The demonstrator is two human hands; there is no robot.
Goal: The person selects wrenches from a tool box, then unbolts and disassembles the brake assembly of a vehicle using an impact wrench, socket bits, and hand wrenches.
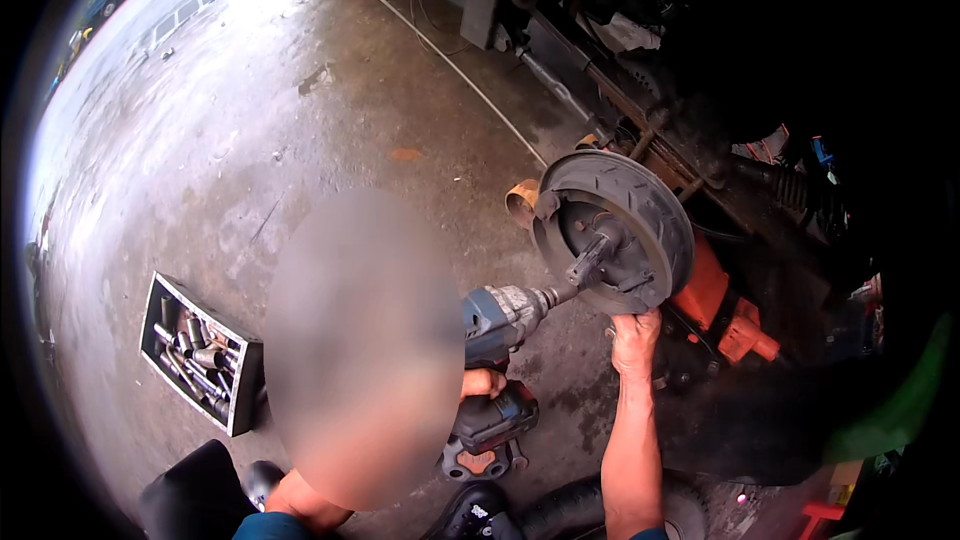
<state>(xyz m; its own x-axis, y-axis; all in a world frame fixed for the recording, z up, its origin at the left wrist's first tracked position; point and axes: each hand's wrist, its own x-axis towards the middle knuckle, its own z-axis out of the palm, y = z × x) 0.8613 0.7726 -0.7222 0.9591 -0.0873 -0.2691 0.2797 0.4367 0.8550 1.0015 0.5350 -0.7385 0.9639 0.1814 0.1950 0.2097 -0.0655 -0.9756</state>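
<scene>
A blue and grey cordless impact wrench [497, 318] points its socket at the round brake assembly [655, 205], close to its lower rim and splined centre shaft [597, 250]. Whether the socket touches it I cannot tell. My left hand [483, 382] is wrapped round the wrench's handle above the dark battery [492, 418]; a grey blur hides most of that forearm. My right hand [635, 335] is closed on the lower edge of the brake assembly, fingertips partly hidden behind the rim.
A metal tray [240, 395] full of sockets stands on the concrete floor at left. An orange jack-like tool [712, 285] lies behind the brake assembly. A rusty axle frame [650, 125] runs toward the far side. A tyre [565, 512] and my black shoe [470, 510] are near.
</scene>
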